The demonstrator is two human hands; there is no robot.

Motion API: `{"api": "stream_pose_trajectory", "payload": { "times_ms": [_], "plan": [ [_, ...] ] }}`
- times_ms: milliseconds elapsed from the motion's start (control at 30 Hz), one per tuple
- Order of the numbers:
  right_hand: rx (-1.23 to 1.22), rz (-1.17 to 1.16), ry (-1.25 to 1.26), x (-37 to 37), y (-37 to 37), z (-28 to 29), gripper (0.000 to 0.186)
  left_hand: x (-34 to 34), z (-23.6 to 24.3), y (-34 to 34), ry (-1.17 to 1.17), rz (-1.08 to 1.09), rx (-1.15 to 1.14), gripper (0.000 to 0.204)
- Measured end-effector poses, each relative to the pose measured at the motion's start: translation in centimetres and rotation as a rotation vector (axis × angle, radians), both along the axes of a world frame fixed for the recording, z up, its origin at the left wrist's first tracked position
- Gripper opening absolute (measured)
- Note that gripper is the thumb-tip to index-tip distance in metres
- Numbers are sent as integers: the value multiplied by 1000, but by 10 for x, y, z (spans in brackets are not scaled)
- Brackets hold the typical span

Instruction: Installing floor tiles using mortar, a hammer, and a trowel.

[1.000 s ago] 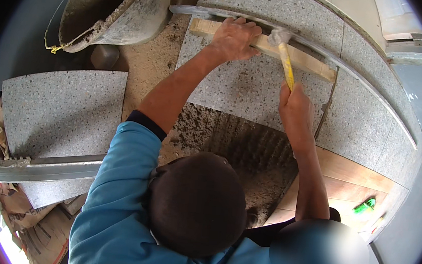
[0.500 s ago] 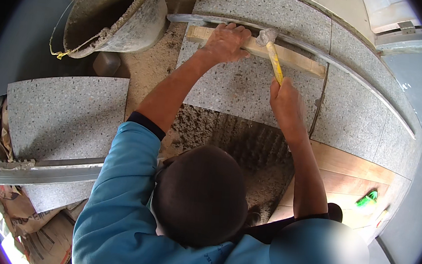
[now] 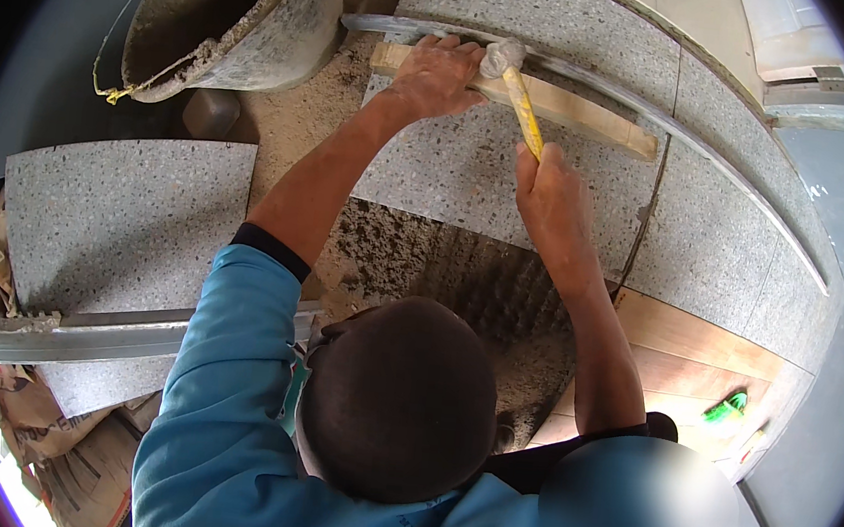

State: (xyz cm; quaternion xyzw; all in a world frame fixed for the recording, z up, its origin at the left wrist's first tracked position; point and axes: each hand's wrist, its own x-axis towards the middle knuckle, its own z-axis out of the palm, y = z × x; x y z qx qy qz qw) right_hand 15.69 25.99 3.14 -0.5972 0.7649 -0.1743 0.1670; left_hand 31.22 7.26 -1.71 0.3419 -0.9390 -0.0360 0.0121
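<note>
My left hand (image 3: pixel 436 79) lies over a pale wooden beam (image 3: pixel 581 115), with its fingers across the top and its thumb at the near side. The beam rests on a grey speckled tile (image 3: pixel 470 172). Closed round the yellow handle of a mallet (image 3: pixel 522 107) is my right hand (image 3: pixel 555 197). The mallet's whitish, dirty head is over the beam, just right of my left hand; whether it touches the wood I cannot tell. A long thin metal strip (image 3: pixel 647 105) runs along the beam's far side.
Dark ridged mortar (image 3: pixel 462 267) lies on the near side of the tile. At the far left stands a mortar-caked bucket (image 3: pixel 281 40). A loose tile (image 3: pixel 134 228), a metal straightedge (image 3: pixel 124 340) and paper sacks (image 3: pixel 88 470) are at the left; wooden boards (image 3: pixel 682 336) lie right.
The mallet and my right hand have moved left along the beam, nearer my left hand. My left hand has shifted slightly left on the wood. The whole view has tilted a little.
</note>
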Motion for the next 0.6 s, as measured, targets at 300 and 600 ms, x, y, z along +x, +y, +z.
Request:
{"api": "stream_pose_trajectory", "payload": {
  "times_ms": [300,600],
  "plan": [
    [46,-28,-43,-15,-1,1,39,-2,7,5,-29,26,49,62],
    [-136,21,-59,-21,0,36,38,-93,-23,80,235,-71,-312,82]
  ]
}}
